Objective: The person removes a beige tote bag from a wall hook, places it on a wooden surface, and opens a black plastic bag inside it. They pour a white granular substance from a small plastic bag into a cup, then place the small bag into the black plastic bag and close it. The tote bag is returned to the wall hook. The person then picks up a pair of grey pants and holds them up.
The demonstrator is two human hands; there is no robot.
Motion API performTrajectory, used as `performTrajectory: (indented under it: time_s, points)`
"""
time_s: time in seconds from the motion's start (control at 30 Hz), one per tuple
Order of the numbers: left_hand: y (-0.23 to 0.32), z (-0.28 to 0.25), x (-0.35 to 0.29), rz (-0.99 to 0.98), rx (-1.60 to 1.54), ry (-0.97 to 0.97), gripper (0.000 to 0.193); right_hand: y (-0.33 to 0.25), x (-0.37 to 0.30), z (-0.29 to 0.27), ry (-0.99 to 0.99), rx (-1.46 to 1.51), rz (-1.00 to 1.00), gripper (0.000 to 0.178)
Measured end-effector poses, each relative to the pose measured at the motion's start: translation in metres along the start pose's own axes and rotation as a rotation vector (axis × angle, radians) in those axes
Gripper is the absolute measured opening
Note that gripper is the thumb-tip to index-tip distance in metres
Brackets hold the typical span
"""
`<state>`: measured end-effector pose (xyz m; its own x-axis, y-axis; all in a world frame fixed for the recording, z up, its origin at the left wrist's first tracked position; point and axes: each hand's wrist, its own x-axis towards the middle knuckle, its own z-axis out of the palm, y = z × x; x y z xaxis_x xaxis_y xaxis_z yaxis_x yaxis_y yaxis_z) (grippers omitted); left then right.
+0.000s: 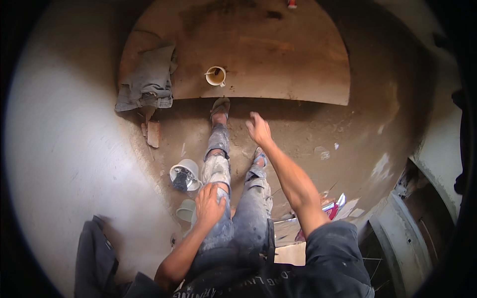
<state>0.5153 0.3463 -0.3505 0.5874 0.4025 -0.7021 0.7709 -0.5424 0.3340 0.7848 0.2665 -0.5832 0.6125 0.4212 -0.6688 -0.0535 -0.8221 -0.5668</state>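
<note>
My left hand (pixel 209 203) rests on my left knee, its fingers spread over the stained jeans (pixel 216 171). My right hand (pixel 259 130) is stretched forward in the air above the floor. Its fingers are loosely bent and apart, and I see nothing in them. Beyond it, a white mug (pixel 221 82) with a yellowish-brown liquid and a spoon-like handle in it stands near the front edge of a low wooden board (pixel 278 64). The right hand is apart from both the mug and the board.
Grey folded trousers (pixel 151 74) hang over the board's left end, above a broken brick (pixel 154 134). A white bucket (pixel 185 174) with dark contents and a smaller pale container (pixel 186 210) stand left of my legs. Papers and cardboard (pixel 338 208) lie right, near a pale curved frame (pixel 402 233).
</note>
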Motion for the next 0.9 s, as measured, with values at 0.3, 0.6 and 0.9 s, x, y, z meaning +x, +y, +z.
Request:
performTrajectory:
  time_s: [0.3, 0.6, 0.9]
  points:
    - [-0.033, -0.03, 0.022, -0.112, -0.048, -0.101, 0.053, -0.077, 0.178, 0.097, -0.067, -0.197, 0.111, 0.04]
    - [-0.034, -0.045, 0.026, -0.009, -0.052, -0.157, 0.055, -0.038, -0.014, 0.008, 0.245, 0.186, -0.096, 0.032]
    - [-0.014, -0.149, 0.047, -0.072, -0.226, -0.44, 0.027, 0.031, -0.391, -0.154, 0.672, 0.647, 0.578, 0.037]
